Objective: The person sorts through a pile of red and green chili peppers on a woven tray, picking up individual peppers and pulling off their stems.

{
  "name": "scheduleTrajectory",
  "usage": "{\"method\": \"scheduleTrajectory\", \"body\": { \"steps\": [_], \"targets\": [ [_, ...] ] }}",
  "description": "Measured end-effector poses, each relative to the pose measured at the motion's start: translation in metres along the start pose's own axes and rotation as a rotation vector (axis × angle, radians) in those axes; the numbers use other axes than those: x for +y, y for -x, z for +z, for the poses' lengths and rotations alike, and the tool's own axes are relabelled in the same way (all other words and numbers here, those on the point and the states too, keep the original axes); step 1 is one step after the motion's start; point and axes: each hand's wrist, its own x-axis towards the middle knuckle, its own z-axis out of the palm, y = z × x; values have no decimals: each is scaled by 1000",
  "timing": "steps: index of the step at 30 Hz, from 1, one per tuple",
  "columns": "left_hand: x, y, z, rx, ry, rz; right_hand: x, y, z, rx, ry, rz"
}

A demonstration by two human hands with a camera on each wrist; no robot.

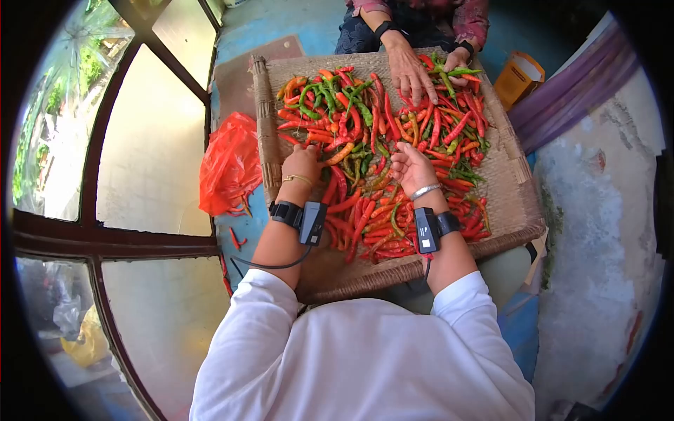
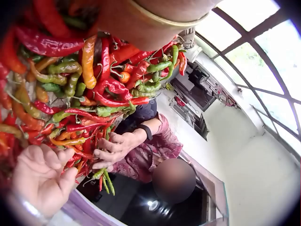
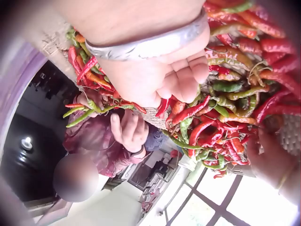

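Observation:
Red, orange and green chili peppers (image 1: 372, 217) cover a woven tray (image 1: 516, 203). My left hand (image 1: 302, 165) reaches down among the peppers at the tray's left side; in the right wrist view, the same hand (image 3: 273, 157) has its fingers right at the peppers. I cannot tell whether it grips one. Palm turned up, my right hand (image 1: 413, 170) hovers over the middle of the pile, its fingers loosely bent with nothing in them. The left wrist view shows this right hand (image 2: 42, 174) from the palm side, close to thin red and orange peppers.
Across the tray another person's hand (image 1: 411, 74) reaches into the peppers, while their other hand (image 1: 460, 63) holds some at the far right corner. A red plastic bag (image 1: 228, 165) lies left of the tray. An orange box (image 1: 519, 77) stands beyond its right side.

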Motion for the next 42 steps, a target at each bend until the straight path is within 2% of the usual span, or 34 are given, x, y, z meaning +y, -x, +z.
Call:
{"method": "scheduleTrajectory", "body": {
  "steps": [2, 3, 5, 6, 11, 13, 14, 16, 19, 20, 21, 23, 25, 27, 29, 30, 32, 33, 35, 38, 40, 41, 42],
  "targets": [
    [-8, -1, 6, 118, 188, 137, 4, 2, -1, -1, 40, 6],
    [2, -8, -2, 138, 186, 145, -4, -4, 0, -13, 38, -11],
    [18, -6, -9, 355, 183, 210, -1, -3, 0, 13, 52, 12],
    [26, -7, -12, 374, 216, 250, -2, -3, 2, 11, 48, 10],
    [57, -15, -21, 309, 99, 170, -2, 4, 9, -17, 110, 1],
    [65, -21, -29, 142, 69, 5, -1, 3, 9, -17, 160, -18],
    [63, -24, -25, 145, 64, 8, 0, 3, 9, -15, 211, -35],
    [62, -28, -16, 206, 312, -25, 3, 7, 11, -7, 278, -29],
    [58, -20, -14, 173, 449, -25, 7, 10, 16, -8, 396, -28],
    [55, -14, -14, 207, 465, 63, 9, 10, 18, -65, 448, -54],
    [54, -7, -14, 210, 456, 63, 11, 10, 22, -124, 501, -81],
    [55, 13, -10, 354, 391, 347, 19, 15, 29, -141, 534, -161],
    [62, 35, -15, 164, 362, 459, 23, 20, 33, -269, 654, -229],
    [63, 53, -18, 91, 270, 429, 28, 18, 29, -266, 698, -193],
    [60, 66, -23, 139, 259, 380, 22, 17, 25, -169, 786, -76],
    [55, 72, -25, 181, 250, 324, 14, 18, 23, -122, 683, -82],
    [41, 80, -33, 140, 235, 296, 7, 15, 13, -87, 21, -193],
    [33, 83, -38, 99, 220, 274, 4, 5, 4, -89, -135, -229],
    [17, 91, -41, 127, 274, 258, 2, -7, -10, 33, -224, -96],
    [4, 106, -54, 204, 376, 273, 14, 5, -5, 121, -122, -79],
    [-8, 100, -47, 198, 461, 273, 18, 13, 1, 24, 212, -72],
    [-14, 95, -43, 193, 551, 282, 21, 15, 3, 22, 213, -69],
    [-10, 99, -54, 212, 510, 307, 23, 16, 6, -10, 385, -44]
  ]
}}
